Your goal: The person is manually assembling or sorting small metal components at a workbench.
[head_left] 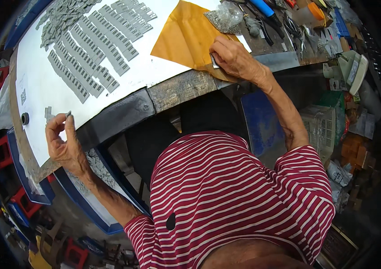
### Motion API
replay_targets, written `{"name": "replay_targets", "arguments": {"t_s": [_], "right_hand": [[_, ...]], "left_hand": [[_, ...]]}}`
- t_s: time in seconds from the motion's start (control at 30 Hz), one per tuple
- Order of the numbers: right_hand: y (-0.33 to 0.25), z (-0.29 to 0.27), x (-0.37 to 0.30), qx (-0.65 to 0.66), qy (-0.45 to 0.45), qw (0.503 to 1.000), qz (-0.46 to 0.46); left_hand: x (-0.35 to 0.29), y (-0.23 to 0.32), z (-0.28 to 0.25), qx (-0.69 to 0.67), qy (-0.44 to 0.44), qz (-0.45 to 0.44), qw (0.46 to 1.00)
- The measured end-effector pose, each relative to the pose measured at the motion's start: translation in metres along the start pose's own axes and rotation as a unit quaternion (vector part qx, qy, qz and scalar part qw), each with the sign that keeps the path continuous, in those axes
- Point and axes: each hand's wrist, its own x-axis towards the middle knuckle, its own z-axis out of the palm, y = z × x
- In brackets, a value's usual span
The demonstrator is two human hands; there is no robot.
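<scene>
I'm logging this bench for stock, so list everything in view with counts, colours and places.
Perforated grey strips: many, grey, in rows on the white sheet
Heaped pieces: uncountable, grey, far left of sheet
White sheet: one, white, on bench
Dark ring: one, black, sheet's left
Yellow paper: one, orange-yellow, bench centre
Clear bag: one, beige bits inside, beyond right hand
Blue-handled tool: one, blue, top right
Workbench: one, brown edge, before person
Tray: one, blue, below left forearm
Blue panel: one, blue, below right forearm
Other clutter: too small to tell
Striped shirt: one, red-white, centre
Left hand: one, pinching small grey piece
Right hand: one, pale piece at fingertips
</scene>
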Motion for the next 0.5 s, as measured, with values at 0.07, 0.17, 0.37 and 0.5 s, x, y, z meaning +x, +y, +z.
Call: {"name": "replay_targets", "arguments": {"t_s": [0.07, 0.17, 0.37, 0.5], "right_hand": [[0.003, 0.005, -0.002, -0.007, 0.021, 1.0, 0.003], [-0.001, 0.002, 0.002, -0.004, 0.034, 0.999, -0.007], [-0.001, 0.001, -0.001, 0.004, 0.049, 0.999, -0.001], [-0.001, 0.002, -0.003, 0.03, 0.057, 0.998, 0.017]], "left_hand": [[-0.004, 0.01, 0.009, -0.011, -0.014, 0.012, 1.0], [-0.011, 0.02, 0.02, -0.05, 0.01, -0.025, 0.998], [-0.015, 0.043, 0.038, -0.08, 0.025, -0.074, 0.994], [-0.018, 0.041, 0.04, -0.136, -0.031, -0.095, 0.986]]}}
